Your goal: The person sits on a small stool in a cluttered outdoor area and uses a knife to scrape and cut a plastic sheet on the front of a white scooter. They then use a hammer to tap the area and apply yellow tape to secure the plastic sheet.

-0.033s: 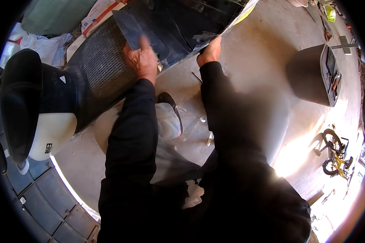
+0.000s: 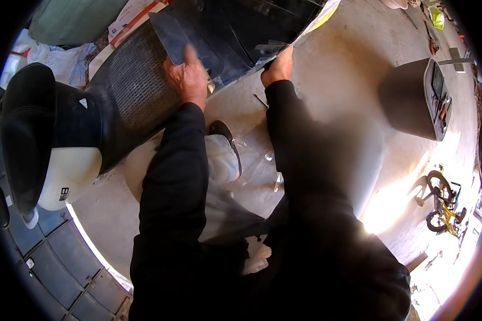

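Both my hands are at a dark glossy panel (image 2: 235, 27) with a thin, torn translucent film along its lower edge, at the top of the view. My left hand (image 2: 189, 80) grips its lower left part, thumb raised over its face and fingers partly hidden. My right hand (image 2: 278, 67) is closed on the right lower edge, fingertips hidden behind it. The panel is above a scooter's textured footboard (image 2: 131, 80). The scooter's black seat (image 2: 27, 117) and white body section (image 2: 69, 176) lie to the left.
A grey bin (image 2: 407, 101) with tools on top stands at the right, near a small yellow bicycle (image 2: 444, 206). White sacks (image 2: 59, 61) and a grey-green object (image 2: 64, 18) are at the upper left. My shoe (image 2: 225, 139) is on the concrete floor (image 2: 337, 53) below the panel.
My right hand and sleeve have shifted very slightly upward along with the panel's edge. Otherwise the scene looks the same.
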A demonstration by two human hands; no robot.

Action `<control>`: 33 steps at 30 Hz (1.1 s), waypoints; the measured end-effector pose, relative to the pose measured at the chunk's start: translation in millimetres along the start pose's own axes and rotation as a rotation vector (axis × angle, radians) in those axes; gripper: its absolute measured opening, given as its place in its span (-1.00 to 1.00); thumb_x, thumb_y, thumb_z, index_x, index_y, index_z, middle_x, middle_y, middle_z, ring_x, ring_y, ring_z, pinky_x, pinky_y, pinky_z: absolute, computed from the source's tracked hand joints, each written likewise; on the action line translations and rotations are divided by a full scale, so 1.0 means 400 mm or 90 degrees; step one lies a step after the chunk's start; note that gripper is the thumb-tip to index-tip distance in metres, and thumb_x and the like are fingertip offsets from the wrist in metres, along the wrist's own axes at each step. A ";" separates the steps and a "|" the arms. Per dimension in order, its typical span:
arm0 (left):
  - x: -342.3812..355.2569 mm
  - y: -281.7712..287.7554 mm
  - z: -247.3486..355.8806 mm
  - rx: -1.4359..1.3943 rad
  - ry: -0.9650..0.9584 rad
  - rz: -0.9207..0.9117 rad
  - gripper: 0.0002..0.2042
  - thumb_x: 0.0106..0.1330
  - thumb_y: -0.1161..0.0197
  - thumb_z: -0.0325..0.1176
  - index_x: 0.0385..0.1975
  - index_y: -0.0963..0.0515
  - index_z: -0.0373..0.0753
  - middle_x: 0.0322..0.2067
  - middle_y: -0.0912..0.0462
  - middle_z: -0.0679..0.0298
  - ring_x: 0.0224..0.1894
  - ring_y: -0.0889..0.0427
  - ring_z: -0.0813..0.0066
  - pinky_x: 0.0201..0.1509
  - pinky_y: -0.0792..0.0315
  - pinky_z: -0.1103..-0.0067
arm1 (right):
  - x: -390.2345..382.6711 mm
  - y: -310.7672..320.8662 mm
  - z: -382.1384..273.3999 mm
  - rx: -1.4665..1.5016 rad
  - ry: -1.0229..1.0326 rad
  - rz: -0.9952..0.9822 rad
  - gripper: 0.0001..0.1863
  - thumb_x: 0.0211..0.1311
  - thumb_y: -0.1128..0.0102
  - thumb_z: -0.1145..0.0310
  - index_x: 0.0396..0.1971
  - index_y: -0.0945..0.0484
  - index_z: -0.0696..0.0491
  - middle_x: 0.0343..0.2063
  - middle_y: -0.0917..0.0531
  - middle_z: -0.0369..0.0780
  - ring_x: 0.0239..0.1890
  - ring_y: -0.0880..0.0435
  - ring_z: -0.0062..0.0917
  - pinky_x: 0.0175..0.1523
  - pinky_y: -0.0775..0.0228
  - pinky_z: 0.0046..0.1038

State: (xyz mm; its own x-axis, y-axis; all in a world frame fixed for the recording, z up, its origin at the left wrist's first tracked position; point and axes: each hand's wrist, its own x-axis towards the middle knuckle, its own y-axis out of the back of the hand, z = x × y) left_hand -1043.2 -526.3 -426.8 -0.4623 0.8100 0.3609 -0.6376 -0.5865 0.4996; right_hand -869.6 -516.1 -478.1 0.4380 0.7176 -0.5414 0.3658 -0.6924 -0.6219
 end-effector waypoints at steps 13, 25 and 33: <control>-0.142 0.139 0.025 -0.236 0.322 -0.063 -0.57 0.21 -0.15 -0.08 -0.41 -0.50 -0.48 -0.49 -0.58 0.08 -0.46 -0.56 0.43 -0.35 -0.41 0.56 | -0.032 0.128 -0.005 -0.293 -0.141 -0.031 -0.37 0.29 0.19 -0.09 -0.06 -0.40 0.26 -0.11 -0.53 -0.05 -0.11 -0.54 -0.30 0.02 -0.38 -0.23; 0.155 0.260 -0.142 -0.230 0.476 0.011 -0.58 0.15 -0.23 -0.22 -0.25 -0.47 -0.56 -0.33 -0.56 0.06 -0.40 -0.57 0.30 -0.32 -0.48 0.47 | -0.122 0.172 -0.028 -0.341 -0.229 -0.084 -0.63 0.18 -0.01 0.18 -0.34 -0.48 0.25 -0.43 -0.60 -0.10 -0.50 -0.59 -0.36 -0.37 -0.51 -0.35; 0.043 0.180 0.051 0.121 -0.152 -0.268 -0.81 0.11 -0.25 -0.31 -0.38 -0.59 -0.29 -0.36 -0.61 0.07 -0.24 -0.58 0.20 -0.14 -0.41 0.45 | -0.031 0.124 -0.083 -0.283 -0.064 -0.110 -0.55 0.22 0.00 0.10 -0.18 -0.46 0.24 -0.22 -0.57 -0.12 -0.22 -0.55 -0.40 -0.18 -0.44 -0.33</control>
State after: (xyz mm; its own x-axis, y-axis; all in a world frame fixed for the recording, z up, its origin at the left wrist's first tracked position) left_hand -1084.5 -554.7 -368.4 -0.0217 0.9663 0.2564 -0.6047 -0.2170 0.7663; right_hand -829.6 -561.8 -483.3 0.2661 0.8138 -0.5167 0.7510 -0.5111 -0.4181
